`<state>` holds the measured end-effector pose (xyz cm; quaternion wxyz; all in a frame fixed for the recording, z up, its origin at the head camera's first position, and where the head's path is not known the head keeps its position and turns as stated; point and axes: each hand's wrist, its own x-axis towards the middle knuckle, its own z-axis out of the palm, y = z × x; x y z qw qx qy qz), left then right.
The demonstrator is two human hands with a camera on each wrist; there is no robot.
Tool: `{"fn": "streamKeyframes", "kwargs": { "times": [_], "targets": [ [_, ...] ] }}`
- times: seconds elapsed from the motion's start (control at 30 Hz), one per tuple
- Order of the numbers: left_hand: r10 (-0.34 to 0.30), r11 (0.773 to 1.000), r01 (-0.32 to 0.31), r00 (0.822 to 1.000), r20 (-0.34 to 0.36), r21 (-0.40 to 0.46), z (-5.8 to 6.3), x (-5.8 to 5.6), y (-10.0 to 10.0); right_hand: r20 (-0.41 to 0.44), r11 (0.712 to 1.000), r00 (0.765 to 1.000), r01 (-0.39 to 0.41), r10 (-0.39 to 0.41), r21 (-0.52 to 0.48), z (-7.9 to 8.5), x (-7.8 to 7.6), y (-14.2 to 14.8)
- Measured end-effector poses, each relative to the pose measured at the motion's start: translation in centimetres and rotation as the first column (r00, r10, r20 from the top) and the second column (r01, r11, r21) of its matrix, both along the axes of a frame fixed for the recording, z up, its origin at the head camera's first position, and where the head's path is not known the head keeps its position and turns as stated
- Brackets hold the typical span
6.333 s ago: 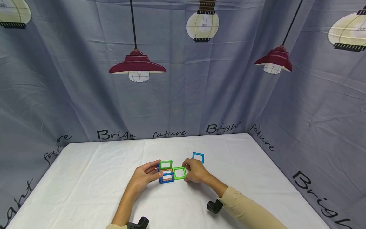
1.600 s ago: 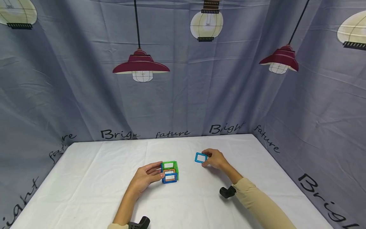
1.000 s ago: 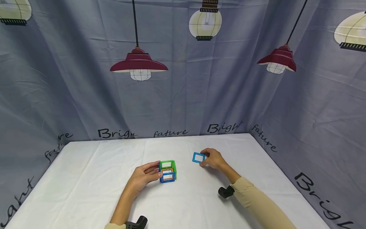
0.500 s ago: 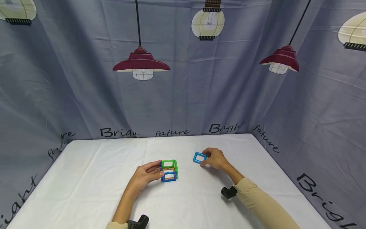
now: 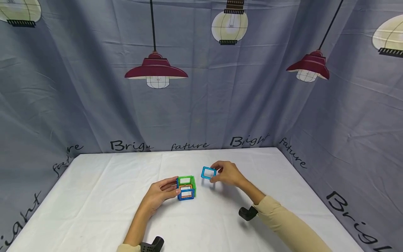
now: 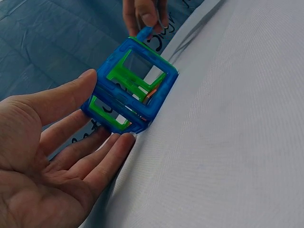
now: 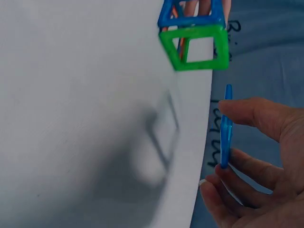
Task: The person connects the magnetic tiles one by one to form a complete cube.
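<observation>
My left hand (image 5: pixel 157 196) holds the left side of a small open-topped box of magnetic tiles (image 5: pixel 186 198), thumb by its front corner and fingers along the side. Blue square tiles form the front and left walls, green ones the back and right walls, and an orange tile the floor. In the left wrist view, the thumb tip and fingertips touch the blue tiles (image 6: pixel 118 97). To the right of the box, my right hand (image 5: pixel 229 174) pinches a lighter blue square tile (image 5: pixel 202 172) between thumb and fingers. The right wrist view shows this blue tile (image 7: pixel 226 128) edge-on, above the table.
A white cloth (image 5: pixel 104 203) covers the table. Behind it hangs a grey-blue curtain (image 5: pixel 195 115) printed with lamps and lettering. Each wrist carries a black camera, such as the right wrist camera (image 5: pixel 247 213).
The green tile that lay flat right of the box now stands as its right wall. My right hand has taken the blue tile off the table and moved it left. My left hand stays put.
</observation>
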<state>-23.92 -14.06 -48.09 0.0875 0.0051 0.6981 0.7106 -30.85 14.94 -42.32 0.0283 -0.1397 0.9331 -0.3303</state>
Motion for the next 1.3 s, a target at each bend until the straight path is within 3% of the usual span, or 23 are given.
{"fn": "streamKeyframes", "kwargs": {
  "times": [0.5, 1.3],
  "targets": [
    [-0.015, 1.000, 0.015, 1.000, -0.014, -0.014, 0.0, -0.1, 0.1, 0.023, 0.983, 0.984, -0.179, 0.179, -0.030, 1.4, 1.7, -4.0],
    [-0.025, 1.000, 0.025, 0.999, -0.025, -0.001, 0.1, 0.1, -0.1, 0.015, 0.962, 0.961, -0.274, 0.274, -0.008, 1.5, 2.1, -6.8]
  ]
}}
